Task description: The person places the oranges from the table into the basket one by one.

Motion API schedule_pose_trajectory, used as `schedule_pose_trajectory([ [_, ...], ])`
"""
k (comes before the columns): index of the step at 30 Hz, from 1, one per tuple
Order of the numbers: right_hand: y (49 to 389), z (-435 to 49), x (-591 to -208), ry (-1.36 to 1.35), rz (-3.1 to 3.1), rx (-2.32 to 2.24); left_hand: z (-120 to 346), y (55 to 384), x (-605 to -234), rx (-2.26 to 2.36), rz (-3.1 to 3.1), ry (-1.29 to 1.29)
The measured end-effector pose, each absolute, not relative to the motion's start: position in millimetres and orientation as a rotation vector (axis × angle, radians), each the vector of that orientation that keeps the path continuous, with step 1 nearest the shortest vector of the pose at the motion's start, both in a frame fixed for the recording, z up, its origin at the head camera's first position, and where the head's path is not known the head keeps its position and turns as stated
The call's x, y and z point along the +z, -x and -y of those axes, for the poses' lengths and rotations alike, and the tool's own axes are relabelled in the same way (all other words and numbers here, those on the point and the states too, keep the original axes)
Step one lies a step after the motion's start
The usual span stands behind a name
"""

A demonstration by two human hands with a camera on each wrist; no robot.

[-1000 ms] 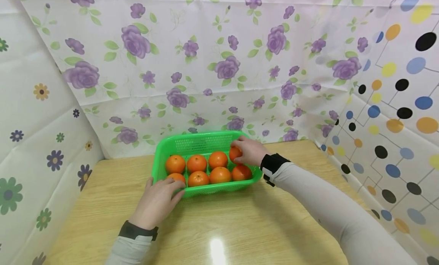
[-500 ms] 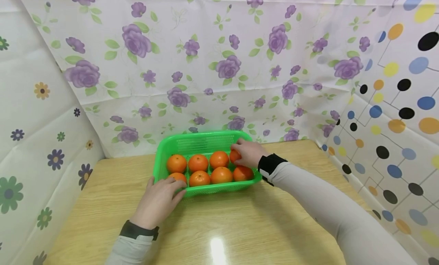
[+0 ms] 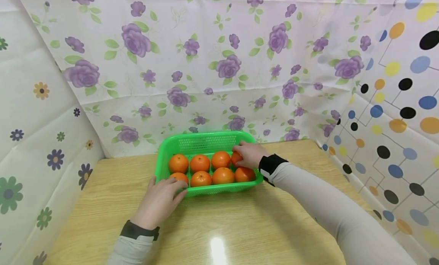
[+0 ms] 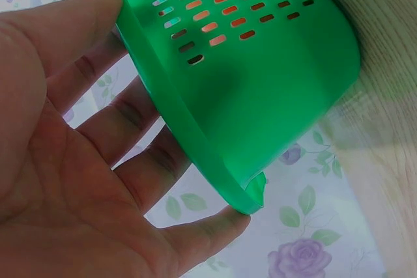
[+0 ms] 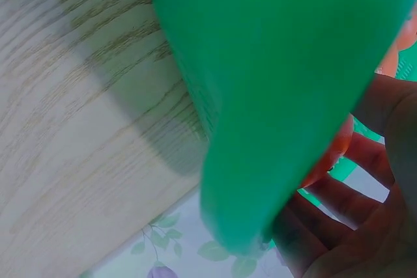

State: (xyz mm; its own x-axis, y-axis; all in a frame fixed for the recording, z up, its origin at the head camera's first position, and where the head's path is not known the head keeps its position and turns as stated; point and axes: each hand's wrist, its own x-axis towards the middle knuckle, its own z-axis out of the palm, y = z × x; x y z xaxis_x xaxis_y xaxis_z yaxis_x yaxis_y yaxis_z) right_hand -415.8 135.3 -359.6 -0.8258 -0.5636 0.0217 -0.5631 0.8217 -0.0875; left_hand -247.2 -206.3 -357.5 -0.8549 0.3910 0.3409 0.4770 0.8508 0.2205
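A green perforated plastic basket (image 3: 205,189) stands on the table with two rows of oranges (image 3: 200,163) in it. My left hand (image 3: 161,202) holds the basket's front left corner. In the left wrist view the thumb lies against the outside of the rim (image 4: 176,118), with the fingers behind it. My right hand (image 3: 252,154) reaches into the back right corner and grips an orange (image 3: 236,158) there, mostly covered by the fingers in the head view. In the right wrist view the basket wall (image 5: 260,96) hides much of that orange (image 5: 332,151).
The light wooden table (image 3: 219,227) runs out in front of the basket. Close behind it hangs a cloth (image 3: 192,86) with purple roses. A dotted cloth (image 3: 394,143) closes the right side, and a flowered one (image 3: 44,143) the left.
The basket and the oranges in it have shifted slightly to the right, and my left hand a little with them. My right hand stays at the back right orange.
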Motion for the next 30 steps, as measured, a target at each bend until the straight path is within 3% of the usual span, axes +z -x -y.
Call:
schedule_pose_trajectory([
  [30,416.0,-135.1,-362.4,0.944,-2.983,-0.158,205.9,246.6,-357.8,-0.424,2.745,0.653],
])
